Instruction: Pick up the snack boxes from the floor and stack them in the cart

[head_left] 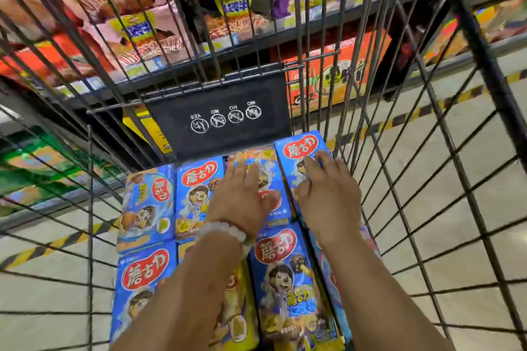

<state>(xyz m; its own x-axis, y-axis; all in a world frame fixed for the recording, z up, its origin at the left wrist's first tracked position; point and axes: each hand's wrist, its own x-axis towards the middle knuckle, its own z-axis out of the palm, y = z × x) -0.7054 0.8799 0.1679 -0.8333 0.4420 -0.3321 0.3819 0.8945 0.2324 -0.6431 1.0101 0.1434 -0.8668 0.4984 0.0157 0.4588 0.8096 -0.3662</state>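
Both hands inside wire cart point(405, 208), flat on blue snack boxes point(148, 273) lining cart floor in two rows. Left hand point(242, 196), fingers straight and spread, presses far-row box point(268, 179). Right hand point(328, 194), fingers loosely extended, rests on far-right box point(299, 151) tight against right mesh wall. Black seat flap point(222, 111) bounds far edge. Boxes packed edge to edge; open room only above them. Stocked shelves point(171, 8) beyond.

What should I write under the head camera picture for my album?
Two hands, left and right, press blue snack boxes flat inside a wire cart.
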